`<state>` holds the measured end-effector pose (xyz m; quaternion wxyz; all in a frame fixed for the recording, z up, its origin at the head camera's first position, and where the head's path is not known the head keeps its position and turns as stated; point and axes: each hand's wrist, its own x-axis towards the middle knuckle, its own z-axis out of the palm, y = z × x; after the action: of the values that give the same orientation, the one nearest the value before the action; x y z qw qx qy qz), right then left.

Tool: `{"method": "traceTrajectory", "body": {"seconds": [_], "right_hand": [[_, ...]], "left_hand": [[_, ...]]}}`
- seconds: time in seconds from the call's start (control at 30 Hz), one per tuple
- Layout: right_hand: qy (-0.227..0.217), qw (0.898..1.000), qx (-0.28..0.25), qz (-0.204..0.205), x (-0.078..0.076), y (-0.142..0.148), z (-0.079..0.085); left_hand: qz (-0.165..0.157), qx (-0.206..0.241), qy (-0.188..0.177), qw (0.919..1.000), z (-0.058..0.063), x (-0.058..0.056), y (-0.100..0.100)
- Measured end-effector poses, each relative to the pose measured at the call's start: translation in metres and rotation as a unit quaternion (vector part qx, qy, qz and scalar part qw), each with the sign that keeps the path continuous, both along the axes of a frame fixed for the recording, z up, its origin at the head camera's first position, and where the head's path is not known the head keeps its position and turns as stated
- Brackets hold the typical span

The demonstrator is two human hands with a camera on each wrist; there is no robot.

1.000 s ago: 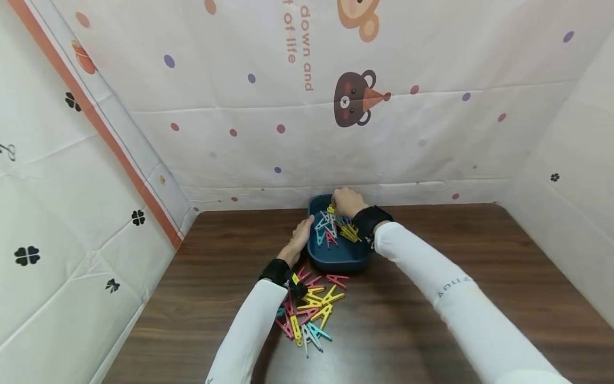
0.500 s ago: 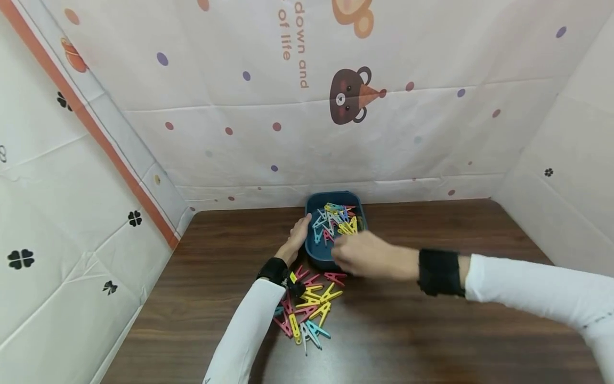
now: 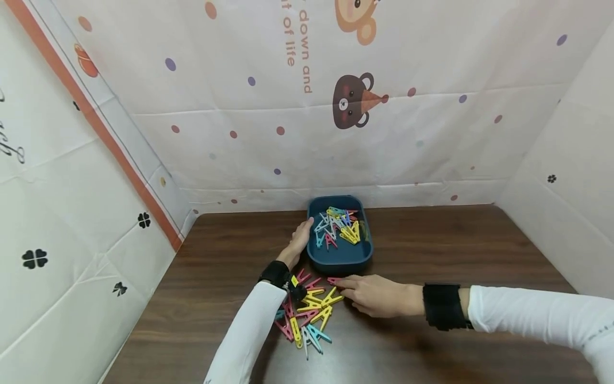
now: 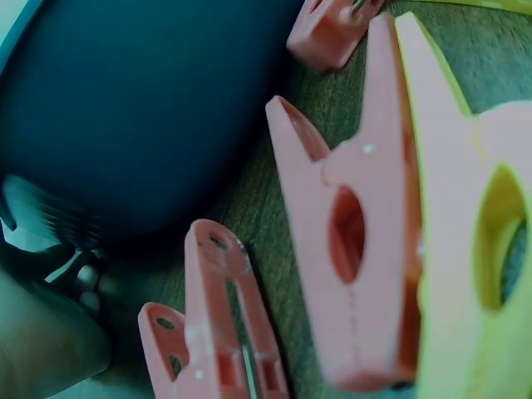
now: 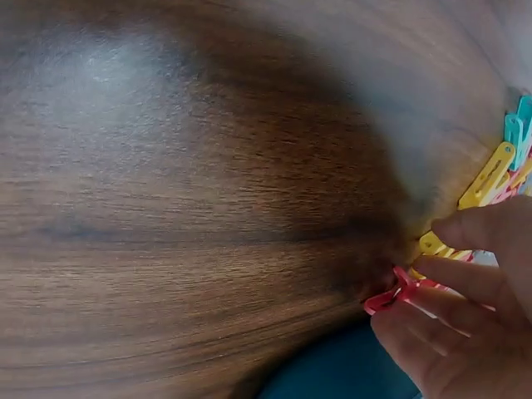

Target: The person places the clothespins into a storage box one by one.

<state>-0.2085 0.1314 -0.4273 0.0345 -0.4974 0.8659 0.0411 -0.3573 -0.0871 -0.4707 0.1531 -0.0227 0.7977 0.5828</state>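
Observation:
A dark blue plastic basket with clothespins of several colours inside stands at the back of the table. My left hand holds the basket's left side, with a digit at the rim; in the left wrist view its fingers are partly hidden near the basket's lower wall. In front of the basket, my right hand reaches in from the right. Its extended fingers touch a red clothespin, and the thumb is apart from it. Nearby lies a loose pile of yellow, red and light blue clothespins.
The brown wooden table meets a white printed sheet behind the basket. Similar sheets border the left and right sides. The clothespin pile lies close beside my left wrist, below the basket.
My right hand was inside the basket a second ago. It has come out towards me and lowered to the red clothespin in front. My left hand has stayed at the basket.

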Motion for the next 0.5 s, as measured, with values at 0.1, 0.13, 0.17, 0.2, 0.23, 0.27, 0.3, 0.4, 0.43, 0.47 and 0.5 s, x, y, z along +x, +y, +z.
{"method": "traceTrajectory", "body": {"seconds": [0.1,0.13,0.17,0.2,0.23,0.27,0.3,0.4,0.43,0.47,0.5], "right_hand": [[0.013,1.000,-0.025,0.005,0.002,0.003,-0.002],[0.018,0.999,-0.031,0.008,0.003,0.004,-0.002],[0.024,0.999,-0.037,0.012,0.004,0.005,-0.003],[0.026,0.999,-0.043,0.016,0.006,0.006,-0.003],[0.027,0.998,-0.047,0.017,0.007,0.007,-0.004],[0.028,0.998,-0.050,0.018,0.008,0.008,-0.004],[0.028,0.998,-0.052,0.017,0.009,0.009,-0.005],[0.019,0.998,-0.062,0.007,0.012,0.012,-0.008],[0.017,0.998,-0.064,0.001,0.013,0.013,-0.010],[0.012,0.998,-0.066,-0.005,0.014,0.013,-0.011],[0.007,0.997,-0.070,-0.011,0.014,0.014,-0.012]], "left_hand": [[0.001,0.000,0.004,1.0000,-0.002,0.001,0.000],[0.000,0.000,0.004,1.0000,-0.002,0.001,0.000],[0.001,0.000,0.003,1.0000,-0.002,0.001,0.000],[0.002,-0.001,0.004,1.0000,-0.002,0.001,-0.001],[0.003,-0.002,0.003,1.0000,-0.002,0.000,-0.001],[0.004,-0.002,0.002,1.0000,-0.002,-0.001,-0.001],[0.005,-0.003,0.001,1.0000,-0.002,-0.001,-0.001],[0.005,-0.007,-0.001,1.0000,-0.001,-0.002,-0.001],[0.004,-0.008,-0.004,1.0000,-0.001,-0.002,-0.001],[0.003,-0.009,-0.007,0.9999,-0.002,-0.002,-0.001],[0.002,-0.010,-0.008,0.9999,-0.002,-0.002,-0.001]]}}
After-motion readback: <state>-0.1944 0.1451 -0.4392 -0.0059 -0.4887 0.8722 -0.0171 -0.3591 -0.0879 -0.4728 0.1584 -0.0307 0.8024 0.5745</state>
